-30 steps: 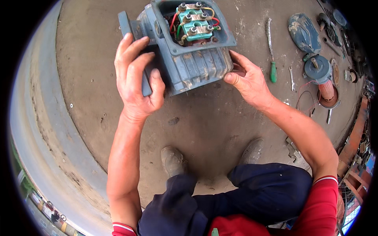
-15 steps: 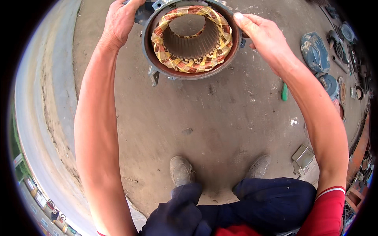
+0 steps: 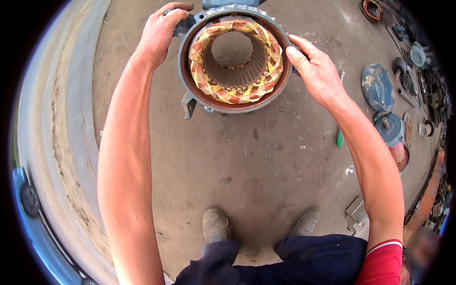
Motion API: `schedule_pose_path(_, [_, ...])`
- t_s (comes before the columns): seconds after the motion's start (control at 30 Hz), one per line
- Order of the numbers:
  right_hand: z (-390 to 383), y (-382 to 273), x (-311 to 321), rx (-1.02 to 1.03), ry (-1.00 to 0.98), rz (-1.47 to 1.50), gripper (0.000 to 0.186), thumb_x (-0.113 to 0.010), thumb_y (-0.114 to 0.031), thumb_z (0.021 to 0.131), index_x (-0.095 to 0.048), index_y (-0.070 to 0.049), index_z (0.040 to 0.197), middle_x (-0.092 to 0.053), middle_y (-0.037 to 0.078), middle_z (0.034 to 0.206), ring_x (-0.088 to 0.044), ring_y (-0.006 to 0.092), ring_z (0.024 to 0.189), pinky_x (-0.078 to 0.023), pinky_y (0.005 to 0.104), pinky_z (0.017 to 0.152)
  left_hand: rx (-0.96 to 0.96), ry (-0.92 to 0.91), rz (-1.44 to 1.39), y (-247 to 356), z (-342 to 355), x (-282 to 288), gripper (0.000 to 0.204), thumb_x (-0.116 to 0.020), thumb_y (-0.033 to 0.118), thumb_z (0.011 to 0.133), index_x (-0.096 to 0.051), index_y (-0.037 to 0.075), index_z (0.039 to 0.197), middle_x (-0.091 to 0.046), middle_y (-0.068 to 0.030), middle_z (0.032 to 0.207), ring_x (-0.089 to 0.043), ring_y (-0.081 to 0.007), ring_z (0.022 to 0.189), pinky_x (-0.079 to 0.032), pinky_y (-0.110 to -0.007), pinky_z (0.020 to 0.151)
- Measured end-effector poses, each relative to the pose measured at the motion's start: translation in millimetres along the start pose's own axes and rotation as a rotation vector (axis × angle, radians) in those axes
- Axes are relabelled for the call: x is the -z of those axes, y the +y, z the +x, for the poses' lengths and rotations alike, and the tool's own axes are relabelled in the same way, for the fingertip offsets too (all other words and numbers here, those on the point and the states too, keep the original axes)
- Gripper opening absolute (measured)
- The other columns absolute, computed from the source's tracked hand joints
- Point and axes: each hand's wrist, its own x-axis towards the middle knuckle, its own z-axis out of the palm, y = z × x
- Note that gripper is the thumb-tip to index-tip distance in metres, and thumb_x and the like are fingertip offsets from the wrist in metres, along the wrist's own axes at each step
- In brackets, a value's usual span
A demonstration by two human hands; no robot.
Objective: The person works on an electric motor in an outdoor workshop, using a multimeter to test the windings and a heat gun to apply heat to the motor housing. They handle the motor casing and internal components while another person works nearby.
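Note:
A motor housing (image 3: 233,109) with a grey-blue outer shell is held out in front of me, its round opening facing me. Inside it sits a ring of copper windings (image 3: 237,95) bound with yellowish tape, around a slotted bore. My left hand (image 3: 159,38) grips a projecting lug on the housing's upper left; some fingers are hidden behind it. On the other side, my right hand (image 3: 316,69) has its thumb against the rim, with fingers along the outer wall. A metal foot (image 3: 188,105) sticks out at the housing's lower left.
To the right on the ground lie a blue oval cover (image 3: 378,88), a blue round part with a shaft (image 3: 390,130), a green handle-like object (image 3: 339,138) and a metal bracket (image 3: 357,213). Another wound stator (image 3: 372,10) is far right. A blue car (image 3: 40,237) shows at lower left.
The motor housing and both hands sit lower in the picture, slightly to the right. More of the housing's top shows. A blue car has appeared at lower left. Both hands keep their hold.

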Motion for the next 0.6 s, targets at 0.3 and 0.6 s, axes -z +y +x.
schedule_pose_path(0.3, [-3,3,6,-0.043,-0.060,0.098,0.052,-0.058,-0.035,0.102,-0.051,-0.004,0.144,-0.066,0.014,0.129,-0.060,0.0228,0.121,-0.045,0.0364,0.103,-0.092,0.022,0.127,3,-1,-4,0.040,-0.054,0.013,0.090,-0.064,-0.003,0.126,-0.066,-0.0100,0.118,-0.060,-0.0158,0.104,-0.047,-0.029,0.096])
schedule_pose_path(0.6, [-7,16,7,-0.014,-0.100,0.249,0.053,-0.066,-0.026,0.097,-0.051,-0.008,0.145,-0.066,0.014,0.122,-0.061,0.0222,0.112,-0.048,0.0368,0.100,-0.057,0.006,-0.008,9,-4,-9,0.036,-0.055,0.007,0.085,-0.065,-0.005,0.117,-0.056,-0.0179,0.142,-0.056,-0.0234,0.122,-0.044,-0.032,0.105])
